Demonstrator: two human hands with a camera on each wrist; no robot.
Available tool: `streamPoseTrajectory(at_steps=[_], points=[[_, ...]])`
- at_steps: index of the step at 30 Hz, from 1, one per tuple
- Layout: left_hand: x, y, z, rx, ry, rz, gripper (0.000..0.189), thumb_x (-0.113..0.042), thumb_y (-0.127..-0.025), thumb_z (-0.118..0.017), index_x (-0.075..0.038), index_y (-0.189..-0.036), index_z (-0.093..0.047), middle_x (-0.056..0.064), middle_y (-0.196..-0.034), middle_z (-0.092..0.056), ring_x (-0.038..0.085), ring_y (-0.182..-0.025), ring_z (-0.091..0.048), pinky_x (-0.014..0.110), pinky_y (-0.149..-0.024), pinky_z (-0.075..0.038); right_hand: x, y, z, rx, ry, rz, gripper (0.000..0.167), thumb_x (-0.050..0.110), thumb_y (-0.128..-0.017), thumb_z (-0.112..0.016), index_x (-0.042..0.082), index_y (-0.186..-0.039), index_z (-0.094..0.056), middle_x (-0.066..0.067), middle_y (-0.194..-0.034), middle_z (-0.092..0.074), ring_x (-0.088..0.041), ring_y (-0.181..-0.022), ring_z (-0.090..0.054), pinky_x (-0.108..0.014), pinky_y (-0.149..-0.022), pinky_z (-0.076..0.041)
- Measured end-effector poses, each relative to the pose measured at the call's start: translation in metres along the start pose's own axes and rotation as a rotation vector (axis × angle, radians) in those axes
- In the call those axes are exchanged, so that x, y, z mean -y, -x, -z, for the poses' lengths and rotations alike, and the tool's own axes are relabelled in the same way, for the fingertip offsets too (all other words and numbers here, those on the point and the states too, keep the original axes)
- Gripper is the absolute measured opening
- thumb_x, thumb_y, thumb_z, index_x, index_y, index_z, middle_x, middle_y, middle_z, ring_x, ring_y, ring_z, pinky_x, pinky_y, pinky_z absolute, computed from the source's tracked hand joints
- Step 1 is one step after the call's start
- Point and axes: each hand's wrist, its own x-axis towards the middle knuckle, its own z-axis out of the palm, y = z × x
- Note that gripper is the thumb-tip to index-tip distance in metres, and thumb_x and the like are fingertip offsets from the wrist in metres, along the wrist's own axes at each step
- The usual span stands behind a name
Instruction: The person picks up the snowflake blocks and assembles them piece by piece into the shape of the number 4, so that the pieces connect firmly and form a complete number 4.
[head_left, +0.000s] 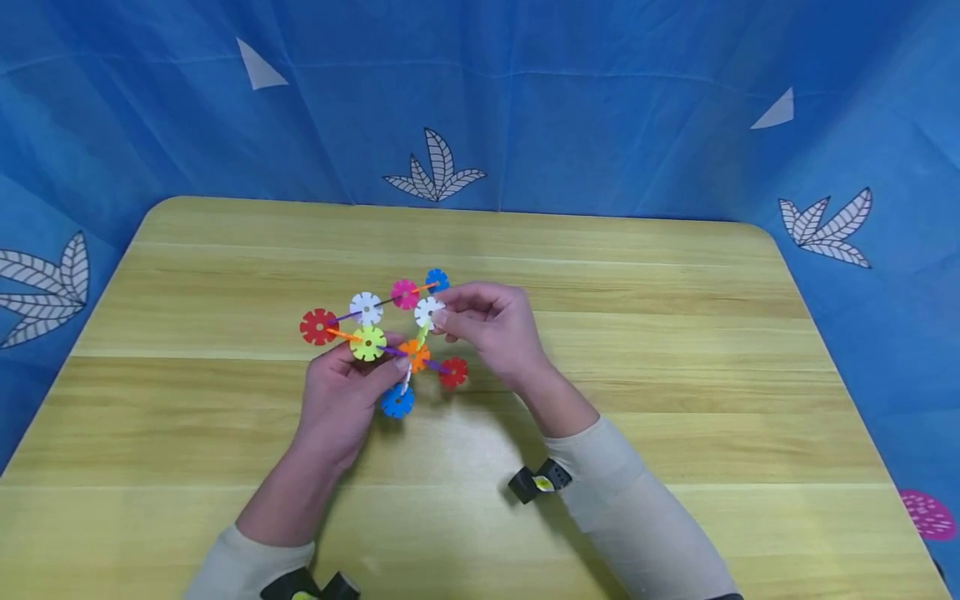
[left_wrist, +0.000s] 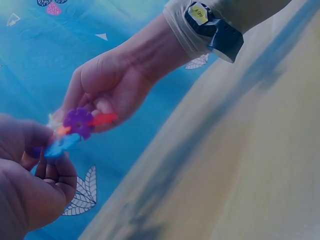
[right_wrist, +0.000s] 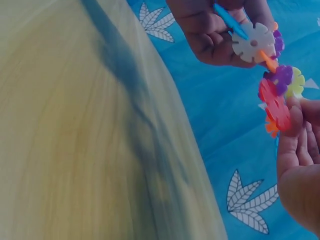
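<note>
A construction of notched plastic snowflake discs is held up between both hands. In the head view, its red disc (head_left: 319,327), white disc (head_left: 366,309) and pink disc (head_left: 405,294) lie along the far side, joined by discs seen edge-on. My left hand (head_left: 341,408) grips the near side, thumb by the orange disc (head_left: 415,355) and fingers partly hidden behind the yellow-green disc (head_left: 368,342). With thumb and fingers, my right hand (head_left: 491,329) pinches another white disc (head_left: 428,313). A purple disc (left_wrist: 78,123) shows between the hands in the left wrist view.
Below the hands spreads a light wood table (head_left: 712,350). Behind it hangs a blue cloth (head_left: 570,108) with printed leaves. Dark wrist cameras are strapped over both sleeves (head_left: 630,500).
</note>
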Motion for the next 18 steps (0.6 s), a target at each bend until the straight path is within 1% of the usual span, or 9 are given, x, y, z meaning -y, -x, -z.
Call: streamPoseTrajectory(at_steps=[2,4,6,8,11,14,18], points=[[-0.002,-0.001,0.0,0.01,-0.004,-0.011,0.029,0.003,-0.089,-0.073,0.008,-0.117,-0.067,0.012,-0.111,-0.07,0.027,-0.1,-0.065,0.031,-0.085,-0.056,0.001,0.0,-0.001,-0.006,-0.012,0.022,0.018,-0.011,-0.087,-0.069,-0.013,-0.105,-0.069,-0.019,-0.087,-0.069,-0.032,-0.072,-0.068,-0.035,-0.064,-0.059],[-0.003,-0.002,0.0,0.011,-0.003,-0.017,0.03,0.002,-0.09,-0.072,0.009,-0.118,-0.066,0.011,-0.111,-0.07,0.027,-0.101,-0.065,0.031,-0.086,-0.055,0.002,-0.001,-0.002,-0.011,-0.021,0.041,0.02,-0.011,-0.087,-0.069,-0.013,-0.107,-0.069,-0.018,-0.09,-0.069,-0.033,-0.073,-0.068,-0.035,-0.065,-0.059],[-0.004,-0.002,-0.001,0.009,0.018,-0.021,0.029,0.004,-0.09,-0.071,0.01,-0.118,-0.065,0.011,-0.111,-0.07,0.025,-0.101,-0.065,0.03,-0.087,-0.055,0.003,0.0,-0.004,-0.008,-0.03,0.053,0.022,-0.011,-0.088,-0.069,-0.013,-0.11,-0.068,-0.018,-0.093,-0.07,-0.031,-0.075,-0.069,-0.036,-0.067,-0.06],[-0.003,-0.003,-0.002,0.006,0.047,-0.032,0.03,0.007,-0.089,-0.07,0.012,-0.117,-0.064,0.011,-0.109,-0.071,0.024,-0.099,-0.065,0.03,-0.087,-0.055,0.003,0.0,-0.004,-0.009,-0.032,0.052,0.025,-0.01,-0.089,-0.068,-0.012,-0.114,-0.067,-0.018,-0.096,-0.07,-0.026,-0.077,-0.07,-0.037,-0.069,-0.06],[-0.002,-0.003,-0.003,-0.004,0.077,-0.047,0.03,0.01,-0.088,-0.07,0.014,-0.117,-0.063,0.01,-0.106,-0.071,0.022,-0.096,-0.065,0.029,-0.085,-0.055,0.003,0.002,-0.004,-0.015,-0.033,0.038,0.029,-0.009,-0.09,-0.066,-0.012,-0.119,-0.064,-0.018,-0.101,-0.069,-0.026,-0.083,-0.07,-0.04,-0.073,-0.06],[-0.002,-0.003,-0.003,-0.012,0.078,-0.059,0.031,0.01,-0.088,-0.07,0.015,-0.118,-0.062,0.01,-0.105,-0.07,0.021,-0.094,-0.064,0.028,-0.083,-0.055,0.003,0.006,-0.001,-0.02,-0.018,0.006,0.028,-0.008,-0.091,-0.065,-0.011,-0.119,-0.064,-0.018,-0.104,-0.069,-0.032,-0.09,-0.069,-0.041,-0.078,-0.059],[-0.002,-0.003,-0.003,-0.022,0.085,-0.067,0.03,0.011,-0.088,-0.069,0.013,-0.118,-0.063,0.011,-0.107,-0.068,0.022,-0.094,-0.062,0.026,-0.081,-0.054,0.001,0.015,0.003,0.0,-0.007,-0.049,0.024,-0.006,-0.092,-0.064,-0.011,-0.116,-0.065,-0.02,-0.107,-0.07,-0.043,-0.098,-0.067,-0.04,-0.085,-0.057]])
